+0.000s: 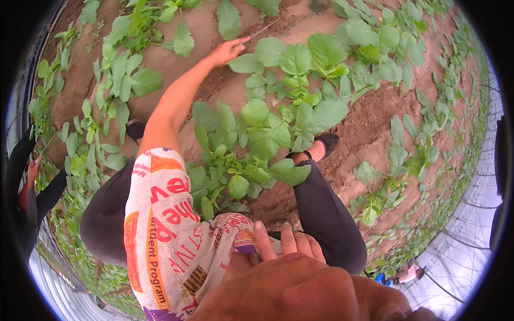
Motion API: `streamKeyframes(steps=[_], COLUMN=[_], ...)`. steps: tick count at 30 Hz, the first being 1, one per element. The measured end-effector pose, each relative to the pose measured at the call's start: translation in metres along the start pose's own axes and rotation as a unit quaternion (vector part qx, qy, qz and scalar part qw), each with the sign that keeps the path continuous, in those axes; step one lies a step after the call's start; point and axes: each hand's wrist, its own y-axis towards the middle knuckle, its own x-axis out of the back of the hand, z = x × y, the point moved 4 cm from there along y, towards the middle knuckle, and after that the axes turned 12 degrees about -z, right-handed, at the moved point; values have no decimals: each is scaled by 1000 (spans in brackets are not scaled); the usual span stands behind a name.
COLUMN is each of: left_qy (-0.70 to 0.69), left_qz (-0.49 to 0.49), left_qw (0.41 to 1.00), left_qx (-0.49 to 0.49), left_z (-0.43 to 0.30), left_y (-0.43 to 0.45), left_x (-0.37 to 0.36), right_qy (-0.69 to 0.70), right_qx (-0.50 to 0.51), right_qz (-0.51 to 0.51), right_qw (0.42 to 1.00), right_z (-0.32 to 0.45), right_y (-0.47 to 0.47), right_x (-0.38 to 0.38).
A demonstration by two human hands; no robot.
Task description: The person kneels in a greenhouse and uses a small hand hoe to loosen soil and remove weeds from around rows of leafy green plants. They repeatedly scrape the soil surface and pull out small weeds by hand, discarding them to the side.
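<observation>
My left hand [231, 51] reaches far forward over the soil, beside the large leaves of a leafy green plant [297, 60]. Its fingers are closed on one end of a thin rod [265, 29], whose far end points up and right at the soil; what it is made of cannot be told. Close to my chin is my right hand [290, 244], with its fingers extended and partly spread. My face hides its palm, and no object shows in it. Another broad-leaved plant [257, 140] grows between my legs.
Rows of similar plants [120, 72] stand at the left and right [417, 160]. My shoes [329, 146] rest on brown soil [361, 124] close to the leaves. Another person [32, 172] is at the far left, holding a thin stick. A plastic-covered greenhouse wall [478, 208] curves along the right.
</observation>
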Motion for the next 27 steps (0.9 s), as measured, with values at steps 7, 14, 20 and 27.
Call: streamKeyframes(steps=[7,14,20,27], left_qy=[-27,-109,-91,-354], left_qz=[-4,-86,-69,42], left_qw=[995,989,993,920], left_qx=[94,-41,6,162], left_z=[-36,-35,-42,14], left_y=[-55,128,111,26], left_x=[21,-67,-106,-37], right_qy=[-25,-20,-65,-18], right_qx=[33,24,35,26], right_qz=[-51,-10,-61,-43], right_qw=[998,999,995,999], right_z=[12,12,-3,-8], right_y=[-11,-14,-35,-16], right_x=[-11,-10,-34,-8])
